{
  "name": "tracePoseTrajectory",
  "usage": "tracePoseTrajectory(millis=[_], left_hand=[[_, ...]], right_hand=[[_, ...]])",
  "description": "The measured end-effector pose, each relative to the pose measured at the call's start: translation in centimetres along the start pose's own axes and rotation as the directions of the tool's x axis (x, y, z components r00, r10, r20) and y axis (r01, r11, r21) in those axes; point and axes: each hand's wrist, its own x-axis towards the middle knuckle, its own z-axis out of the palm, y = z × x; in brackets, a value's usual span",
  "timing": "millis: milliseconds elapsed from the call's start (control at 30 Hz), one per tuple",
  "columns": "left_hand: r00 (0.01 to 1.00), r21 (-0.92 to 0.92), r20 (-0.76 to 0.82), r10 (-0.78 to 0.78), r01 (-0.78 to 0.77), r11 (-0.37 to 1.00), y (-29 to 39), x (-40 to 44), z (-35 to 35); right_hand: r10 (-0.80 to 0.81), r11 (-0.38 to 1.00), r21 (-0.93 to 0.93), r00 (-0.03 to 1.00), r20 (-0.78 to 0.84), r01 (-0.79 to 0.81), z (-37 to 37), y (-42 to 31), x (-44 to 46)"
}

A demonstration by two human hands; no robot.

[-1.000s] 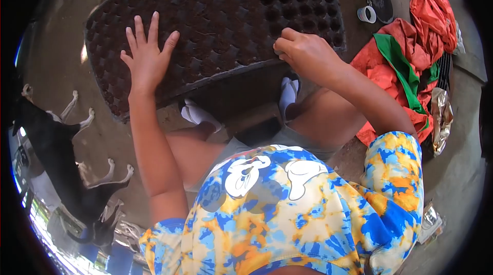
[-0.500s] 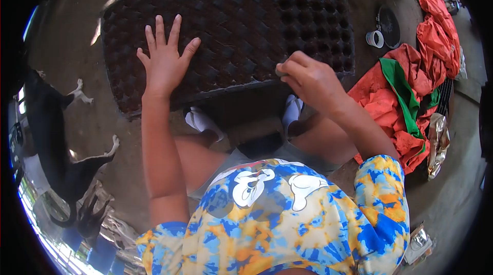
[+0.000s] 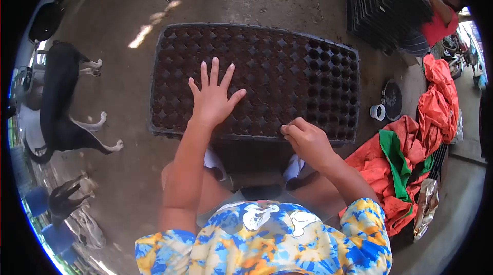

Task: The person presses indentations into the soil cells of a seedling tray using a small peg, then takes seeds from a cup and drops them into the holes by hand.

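Observation:
A black seedling tray (image 3: 333,80) lies in front of me, most of its round cells filled with dark soil (image 3: 177,82). The cells at its right end look hollow. My left hand (image 3: 211,101) is open over the left-middle of the tray, palm down with fingers spread; whether it touches the soil I cannot tell. At the tray's near edge, right of the middle, my right hand (image 3: 309,144) is closed, thumb and fingers pinched together. Something small and dark shows at its fingertips, too small to name.
A black-and-white dog (image 3: 64,100) stands at the left, another dog (image 3: 67,198) below it. Stacked black trays (image 3: 385,5) rise at upper right beside a person in a red top (image 3: 440,25). A white cup (image 3: 377,112) and crumpled red-orange sheeting (image 3: 370,167) lie right.
My view has tilted up, bringing the whole tray, the stacked trays and the other person into sight. My left hand has shifted rightward over the tray; my right hand stays pinched near its edge.

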Motion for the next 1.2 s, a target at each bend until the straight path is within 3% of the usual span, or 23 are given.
tracePoseTrajectory(millis=[167,300,433,567,700,833,967,1100,1200], left_hand=[[1.000,-0.009,-0.009,-0.009,0.008,1.000,0.2,-0.1,0.0],[1.000,-0.019,-0.004,-0.012,0.012,1.000,0.1,0.1,-0.1],[0.999,-0.036,0.022,-0.033,0.033,0.999,1.0,0.1,-0.9],[1.000,-0.042,0.013,-0.019,0.020,0.999,0.6,0.1,-0.8],[1.000,-0.025,-0.019,0.008,-0.008,1.000,0.6,0.1,-0.5],[1.000,-0.023,-0.011,0.000,0.000,1.000,0.6,0.1,-0.6],[1.000,-0.025,-0.020,-0.001,0.000,1.000,0.6,0.0,-0.3],[1.000,-0.022,-0.019,0.002,-0.003,1.000,0.5,0.1,-0.5],[1.000,-0.027,-0.015,0.006,-0.007,1.000,0.6,0.0,-0.5]], right_hand=[[-0.031,0.999,-0.015,0.999,-0.021,0.030,0.7,1.0,1.8],[0.021,0.999,0.041,0.989,-0.146,-0.016,-0.8,0.9,3.3],[0.013,0.997,-0.070,0.998,-0.068,-0.018,1.0,2.4,4.1],[0.042,0.999,0.012,0.980,-0.195,-0.040,-1.1,1.9,5.6],[0.047,0.996,-0.067,0.989,-0.143,-0.057,1.3,4.1,6.5],[0.080,0.997,0.016,0.970,-0.230,-0.078,-1.3,3.3,8.0],[0.066,0.994,-0.068,0.976,-0.207,-0.082,0.7,5.1,9.4],[0.091,0.995,-0.018,0.960,-0.264,-0.099,-1.3,4.9,10.7],[0.098,0.985,-0.116,0.966,-0.240,-0.129,1.3,7.2,11.8]])
